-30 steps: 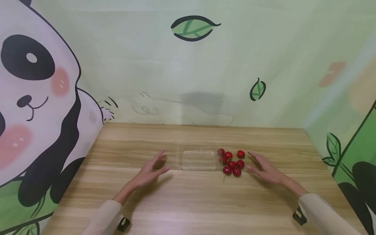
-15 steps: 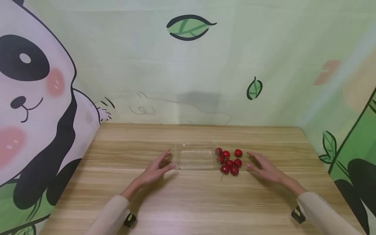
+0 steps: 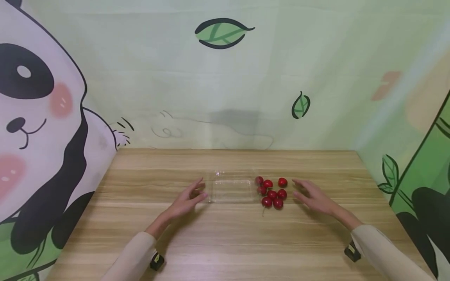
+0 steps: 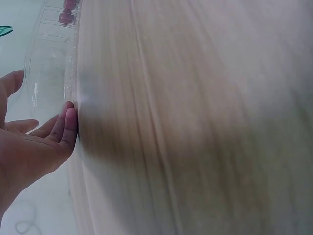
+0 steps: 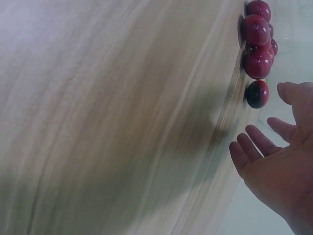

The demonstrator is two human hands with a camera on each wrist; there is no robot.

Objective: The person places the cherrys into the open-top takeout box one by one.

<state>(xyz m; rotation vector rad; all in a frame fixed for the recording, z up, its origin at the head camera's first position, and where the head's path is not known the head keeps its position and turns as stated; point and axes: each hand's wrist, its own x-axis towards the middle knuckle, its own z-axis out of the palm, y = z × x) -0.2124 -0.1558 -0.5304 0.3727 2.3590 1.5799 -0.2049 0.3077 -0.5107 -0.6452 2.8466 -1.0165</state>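
Observation:
A clear plastic container (image 3: 230, 192) lies on the wooden table. Close to its left side is my left hand (image 3: 186, 201), fingers loosely bent and nothing in its grasp. In the left wrist view the fingertips (image 4: 71, 117) are right by the container's edge; whether they touch it I cannot tell. Several red cherries (image 3: 272, 194) cluster at the container's right side, one of them with a long stem. Some on the left are seen through the clear plastic. My right hand (image 3: 316, 200) is held just right of the cherries, fingers spread and apart from them, with the nearest cherry (image 5: 257, 94) beyond its fingertips.
The wooden table (image 3: 218, 242) runs back to a light green wall cloth (image 3: 168, 78) printed with a panda and leaves. A small black device (image 3: 157, 261) hangs at the left sleeve, and another black device (image 3: 352, 251) at the right sleeve.
My left hand has moved right, up to the container's left side. The right hand has stayed about where it was beside the cherries. The head view has shifted slightly to the right.

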